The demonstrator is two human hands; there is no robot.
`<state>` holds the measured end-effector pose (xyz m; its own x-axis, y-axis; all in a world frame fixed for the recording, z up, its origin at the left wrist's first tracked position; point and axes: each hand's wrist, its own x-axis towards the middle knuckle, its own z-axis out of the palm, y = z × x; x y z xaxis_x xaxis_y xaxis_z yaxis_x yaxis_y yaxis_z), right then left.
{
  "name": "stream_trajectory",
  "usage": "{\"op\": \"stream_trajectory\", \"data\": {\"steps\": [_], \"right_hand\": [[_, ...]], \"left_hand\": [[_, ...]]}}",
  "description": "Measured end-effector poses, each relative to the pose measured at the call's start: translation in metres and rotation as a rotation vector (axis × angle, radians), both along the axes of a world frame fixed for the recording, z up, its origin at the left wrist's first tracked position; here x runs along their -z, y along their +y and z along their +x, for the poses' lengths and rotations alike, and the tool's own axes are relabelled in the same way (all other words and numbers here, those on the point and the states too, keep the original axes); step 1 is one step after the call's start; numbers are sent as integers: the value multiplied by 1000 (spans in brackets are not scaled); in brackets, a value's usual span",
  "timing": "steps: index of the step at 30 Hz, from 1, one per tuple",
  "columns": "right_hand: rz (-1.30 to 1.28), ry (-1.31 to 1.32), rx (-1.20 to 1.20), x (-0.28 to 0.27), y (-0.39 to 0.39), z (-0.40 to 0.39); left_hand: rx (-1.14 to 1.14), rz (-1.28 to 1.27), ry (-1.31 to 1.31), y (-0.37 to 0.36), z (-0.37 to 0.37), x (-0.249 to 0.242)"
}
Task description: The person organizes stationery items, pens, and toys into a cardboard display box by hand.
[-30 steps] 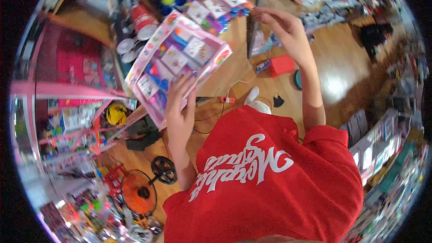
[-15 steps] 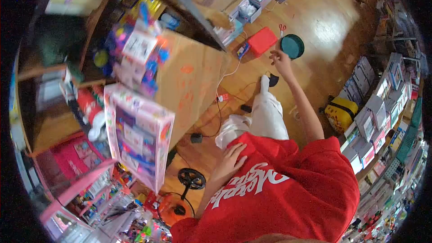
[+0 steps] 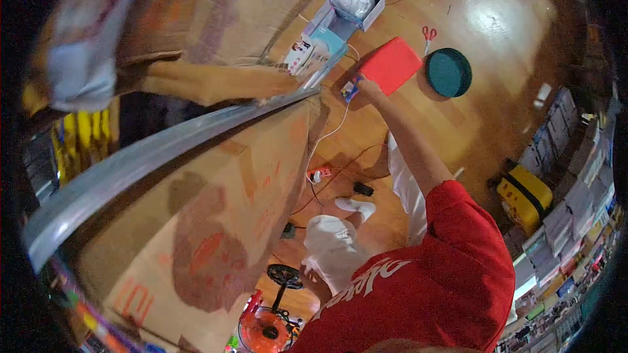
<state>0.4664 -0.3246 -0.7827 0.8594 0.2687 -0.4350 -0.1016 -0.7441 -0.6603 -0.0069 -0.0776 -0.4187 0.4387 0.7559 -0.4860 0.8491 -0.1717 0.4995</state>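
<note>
My right hand [image 3: 370, 87] reaches down to the floor by the red box [image 3: 392, 65]. Its fingers are curled at a small blue packet [image 3: 350, 90] at the box's near left corner; the grip is partly hidden. Low in the view, my left hand [image 3: 314, 281] lies against the white trousers [image 3: 333, 248], fingers apart in shadow, holding nothing. To the right of the red box stands a round dark green tin [image 3: 449, 72], and red-handled scissors [image 3: 428, 34] lie behind it.
A large cardboard box [image 3: 216, 222] with a grey edge strip [image 3: 163, 137] fills the left. White cables and a power strip [image 3: 318, 174] cross the floor. A yellow case [image 3: 523, 199] and stocked shelves line the right. A black-and-orange wheeled object [image 3: 265, 330] stands below.
My right hand has moved from beside the green tin leftward to the blue packet. My left hand has slid off the shirt, down to the trousers. The view has tilted closer to the cardboard box.
</note>
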Motion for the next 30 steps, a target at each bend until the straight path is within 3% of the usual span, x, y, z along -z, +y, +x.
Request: {"op": "stream_trajectory", "data": {"steps": [3, 7, 12, 14, 16, 18, 19, 22, 24, 27, 28, 29, 30], "right_hand": [[-80, -106, -254, 71, 15, 15], [-146, -28, -68, 135, 34, 24], [-77, -113, -370, 139, 19, 13], [-65, 21, -313, 93, 14, 0], [687, 210, 502, 56, 17, -32], [747, 169, 802, 33, 5, -73], [637, 162, 799, 23, -5, -90], [77, 267, 461, -12, -46, -165], [-85, 372, 337, -50, -60, -206], [41, 471, 348, -135, -62, -244], [621, 495, 436, -169, -74, -248], [695, 537, 374, -260, -63, -240], [537, 699, 312, -318, -54, -233]], "left_hand": [[-183, -65, 168, -8, 3, 2], [-257, -93, 254, -9, -4, 9], [-242, -146, 304, -6, -8, 5], [-224, -183, 303, -3, -5, 0], [-187, -224, 292, 2, -3, -9], [-145, -267, 276, 8, -3, -21], [-119, -287, 269, 11, -3, -30], [-37, -347, 222, 23, 0, -55], [28, -385, 179, 30, 4, -72], [128, -445, 96, 42, 9, -101], [165, -460, 54, 48, 12, -111], [212, -483, -7, 50, 12, -119], [267, -503, -48, 54, 14, -130]]}}
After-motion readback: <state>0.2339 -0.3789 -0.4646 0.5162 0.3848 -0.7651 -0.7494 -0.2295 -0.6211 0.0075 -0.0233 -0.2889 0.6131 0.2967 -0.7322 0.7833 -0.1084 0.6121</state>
